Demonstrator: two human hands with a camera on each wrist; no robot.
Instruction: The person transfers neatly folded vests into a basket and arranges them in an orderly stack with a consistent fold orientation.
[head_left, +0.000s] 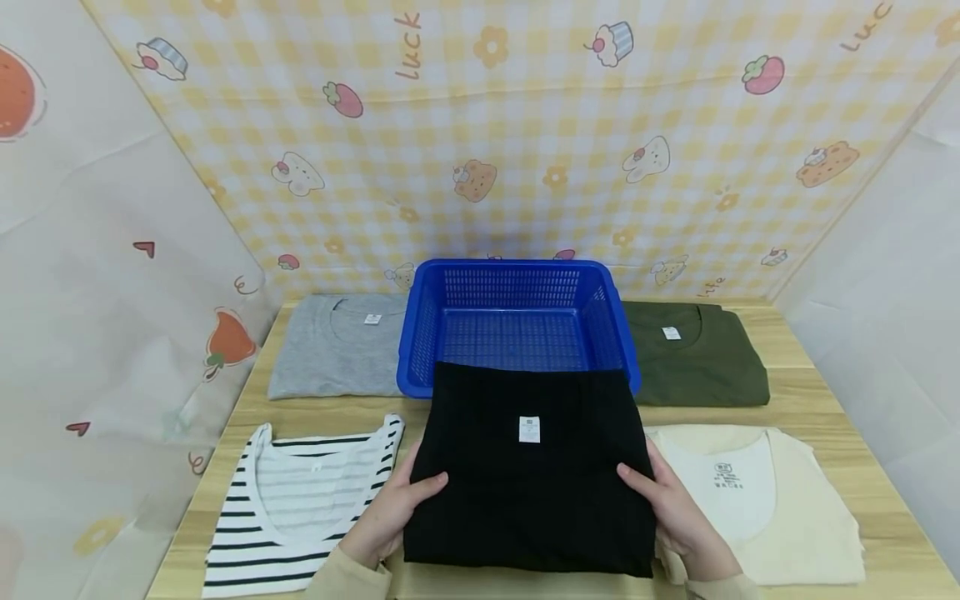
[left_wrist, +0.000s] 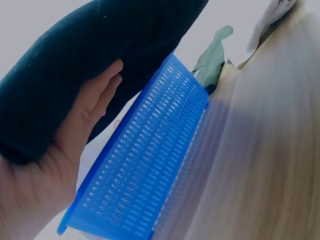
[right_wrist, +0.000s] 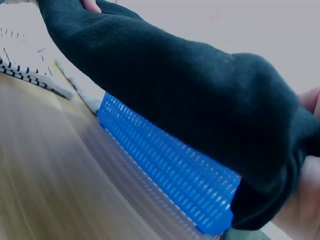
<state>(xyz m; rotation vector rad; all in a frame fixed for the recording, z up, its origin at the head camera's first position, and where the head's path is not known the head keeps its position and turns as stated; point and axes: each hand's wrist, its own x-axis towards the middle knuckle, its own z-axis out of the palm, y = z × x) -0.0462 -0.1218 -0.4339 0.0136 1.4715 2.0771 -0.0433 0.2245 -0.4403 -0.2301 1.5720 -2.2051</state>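
Note:
A folded black T-shirt (head_left: 525, 500) with a white neck label is held up by both hands, one at each side. My left hand (head_left: 393, 508) grips its left edge, thumb on top and fingers underneath. On the opposite edge my right hand (head_left: 678, 517) grips it the same way. Both wrist views show the shirt raised above the wooden table, its far part overlapping the near rim of a blue plastic basket (head_left: 510, 287) in the head view. The basket's perforated side (left_wrist: 145, 150) shows below the shirt in the left wrist view.
Left of the basket lies a folded grey T-shirt (head_left: 337, 350); to its right, a dark green one (head_left: 697, 362). A striped shirt (head_left: 255, 542) lies front left and a cream shirt (head_left: 810, 517) front right. Patterned cloth (head_left: 480, 133) hangs behind the table (head_left: 847, 383).

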